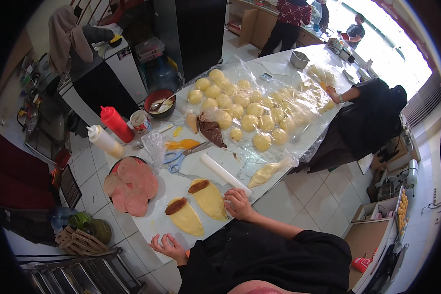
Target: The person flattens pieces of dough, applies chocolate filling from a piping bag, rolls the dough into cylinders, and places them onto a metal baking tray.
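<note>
Two flat yellow dough ovals (209,202) (187,221) lie on the white table (149,225), each with a brown strip of filling near one end. My left hand (168,247) rests at the table's near edge, left of the lower oval, fingers apart and curled, holding nothing. My right hand (238,203) touches the table area beside the upper oval's right edge, fingers loosely bent and apart. Just beyond it lies a white rolling pin (220,171). A plate of pink meat slices (134,188) sits left of the dough, and blue-handled scissors (176,159) lie above.
Dough balls (259,122) under plastic cover the far table. Red (116,125) and white squeeze bottles (104,141), a can (141,123), a bowl (159,110) and piping bags (209,128) stand or lie around. A co-worker in black (362,122) works at the right; several people (286,24) stand at the back.
</note>
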### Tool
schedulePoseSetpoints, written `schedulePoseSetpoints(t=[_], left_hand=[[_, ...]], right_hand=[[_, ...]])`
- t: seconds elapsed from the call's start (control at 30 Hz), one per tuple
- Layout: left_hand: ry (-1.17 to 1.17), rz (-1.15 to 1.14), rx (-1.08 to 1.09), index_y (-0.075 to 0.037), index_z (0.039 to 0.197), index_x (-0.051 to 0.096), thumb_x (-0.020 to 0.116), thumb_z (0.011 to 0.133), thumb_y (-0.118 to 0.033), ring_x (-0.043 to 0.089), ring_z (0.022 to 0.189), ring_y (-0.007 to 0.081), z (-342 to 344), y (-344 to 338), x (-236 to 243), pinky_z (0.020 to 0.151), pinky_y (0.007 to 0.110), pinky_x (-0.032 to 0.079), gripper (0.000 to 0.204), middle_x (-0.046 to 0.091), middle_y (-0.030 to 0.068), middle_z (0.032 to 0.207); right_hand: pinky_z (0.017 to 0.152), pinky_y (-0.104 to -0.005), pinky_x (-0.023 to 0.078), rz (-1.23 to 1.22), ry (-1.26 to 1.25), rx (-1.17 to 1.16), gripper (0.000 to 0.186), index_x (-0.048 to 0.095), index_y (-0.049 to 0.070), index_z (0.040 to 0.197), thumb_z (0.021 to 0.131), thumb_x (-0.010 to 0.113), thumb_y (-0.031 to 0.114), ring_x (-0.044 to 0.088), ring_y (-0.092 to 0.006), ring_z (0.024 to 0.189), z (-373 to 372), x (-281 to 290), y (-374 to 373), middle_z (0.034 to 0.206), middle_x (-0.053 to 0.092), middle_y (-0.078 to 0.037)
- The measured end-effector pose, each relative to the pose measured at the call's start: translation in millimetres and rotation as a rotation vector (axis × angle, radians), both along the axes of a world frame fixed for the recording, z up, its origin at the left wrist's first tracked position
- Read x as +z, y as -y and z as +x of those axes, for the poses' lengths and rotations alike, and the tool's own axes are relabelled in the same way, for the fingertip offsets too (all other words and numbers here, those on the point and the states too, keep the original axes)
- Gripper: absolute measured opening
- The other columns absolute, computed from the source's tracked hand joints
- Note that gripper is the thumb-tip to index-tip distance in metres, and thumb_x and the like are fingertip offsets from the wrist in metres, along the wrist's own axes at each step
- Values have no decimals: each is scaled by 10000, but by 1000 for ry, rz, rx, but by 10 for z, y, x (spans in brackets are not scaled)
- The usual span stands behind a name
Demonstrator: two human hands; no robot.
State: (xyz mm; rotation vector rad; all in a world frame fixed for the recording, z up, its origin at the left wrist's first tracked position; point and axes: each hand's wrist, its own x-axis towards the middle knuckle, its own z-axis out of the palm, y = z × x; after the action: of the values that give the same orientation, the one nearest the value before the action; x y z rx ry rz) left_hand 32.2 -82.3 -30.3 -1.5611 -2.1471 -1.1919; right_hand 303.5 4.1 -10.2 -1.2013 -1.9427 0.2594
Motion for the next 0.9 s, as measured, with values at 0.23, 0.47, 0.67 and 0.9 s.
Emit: schedulePoseSetpoints(t=[0.23,0.47,0.67,0.9], left_hand=[[13,14,-11,-64,777,538,560,796,-97,397,1078,340,3,-5,28,991,567,219,44,458,111,1037],[11,8,-2,-67,786,536,568,788,-90,400,1079,335,12,14,61,990,571,224,39,458,112,1031],[-13,28,-13,-71,790,537,579,766,-70,406,1071,332,19,1,61,990,569,235,48,459,109,1025],[-24,45,-3,-75,793,529,552,703,7,415,1060,331,23,9,71,987,569,246,124,462,107,1019]], right_hand=[[818,-366,382,10,-7,-14,151,547,62,856,717,601,86,494,-260,950,3,6,15,946,530,-75],[809,-368,385,53,-1,-15,173,552,70,841,706,651,113,503,-242,948,19,-14,7,934,536,-60],[817,-374,381,63,-1,-42,182,554,81,841,702,665,121,499,-245,963,13,-56,20,945,534,-59],[851,-386,361,17,-55,-65,207,556,78,874,703,660,131,469,-267,1000,11,-46,31,982,526,-75]])
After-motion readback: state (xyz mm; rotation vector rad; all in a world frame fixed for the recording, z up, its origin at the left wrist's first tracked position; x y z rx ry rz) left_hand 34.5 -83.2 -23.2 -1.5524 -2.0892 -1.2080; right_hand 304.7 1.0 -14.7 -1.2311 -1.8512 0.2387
